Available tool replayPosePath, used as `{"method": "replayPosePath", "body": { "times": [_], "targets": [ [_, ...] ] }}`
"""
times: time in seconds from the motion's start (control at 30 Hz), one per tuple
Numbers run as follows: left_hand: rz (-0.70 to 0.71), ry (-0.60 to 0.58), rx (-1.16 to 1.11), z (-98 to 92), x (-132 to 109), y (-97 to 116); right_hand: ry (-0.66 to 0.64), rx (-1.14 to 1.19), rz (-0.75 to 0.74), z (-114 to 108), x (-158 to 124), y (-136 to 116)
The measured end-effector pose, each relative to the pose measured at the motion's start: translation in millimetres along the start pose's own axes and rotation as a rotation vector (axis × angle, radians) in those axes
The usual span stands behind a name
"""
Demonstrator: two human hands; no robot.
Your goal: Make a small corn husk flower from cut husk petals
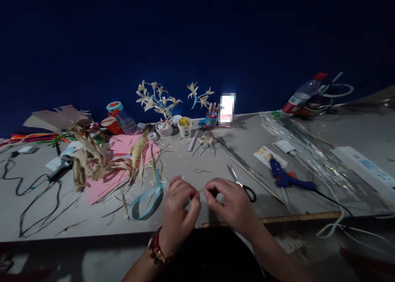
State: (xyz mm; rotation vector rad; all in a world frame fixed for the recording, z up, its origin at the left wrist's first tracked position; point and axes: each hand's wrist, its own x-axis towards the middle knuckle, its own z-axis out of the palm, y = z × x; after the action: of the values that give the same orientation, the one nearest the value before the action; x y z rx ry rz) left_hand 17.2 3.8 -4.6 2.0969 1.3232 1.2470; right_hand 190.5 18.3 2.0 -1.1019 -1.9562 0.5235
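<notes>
Near the table's front edge, my left hand (182, 202) and my right hand (231, 202) face each other with a narrow gap between their fingertips. Both are closed in a pinch. A tiny pale bit shows at the fingertips, too small to name. Beside my left hand lies a loop of light blue ribbon (145, 210). Scissors (239, 181) with black handles lie partly behind my right hand. Thin pale slivers (202, 171) rest just beyond both hands. Farther back is a small bunch of pale husk flowers with blue stems (205, 144).
Dried corn husks (89, 154) cover pink paper (95, 187) at left. Husk-flower sprays (157, 99) stand in cups at the back, near a lit phone (227, 107). To the right are a blue glue gun (290, 179), thin wires (237, 156), a power strip (364, 167) and a bottle (304, 95).
</notes>
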Motion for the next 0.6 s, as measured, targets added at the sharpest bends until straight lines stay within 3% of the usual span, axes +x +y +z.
{"method": "replayPosePath", "body": {
  "times": [0.13, 0.37, 0.6],
  "targets": [
    [-0.003, 0.044, -0.009, -1.3, -0.8, -0.3, 0.150, -0.104, 0.032, -9.7, 0.2, 9.4],
    [-0.027, 0.004, -0.056, 1.6, 0.1, 0.6, 0.044, 0.122, 0.045, -2.2, 0.4, -4.8],
    [-0.023, 0.013, -0.040, 1.8, -0.2, 0.7, 0.103, -0.003, -0.077, 7.5, 0.1, -8.0]
  ]
}}
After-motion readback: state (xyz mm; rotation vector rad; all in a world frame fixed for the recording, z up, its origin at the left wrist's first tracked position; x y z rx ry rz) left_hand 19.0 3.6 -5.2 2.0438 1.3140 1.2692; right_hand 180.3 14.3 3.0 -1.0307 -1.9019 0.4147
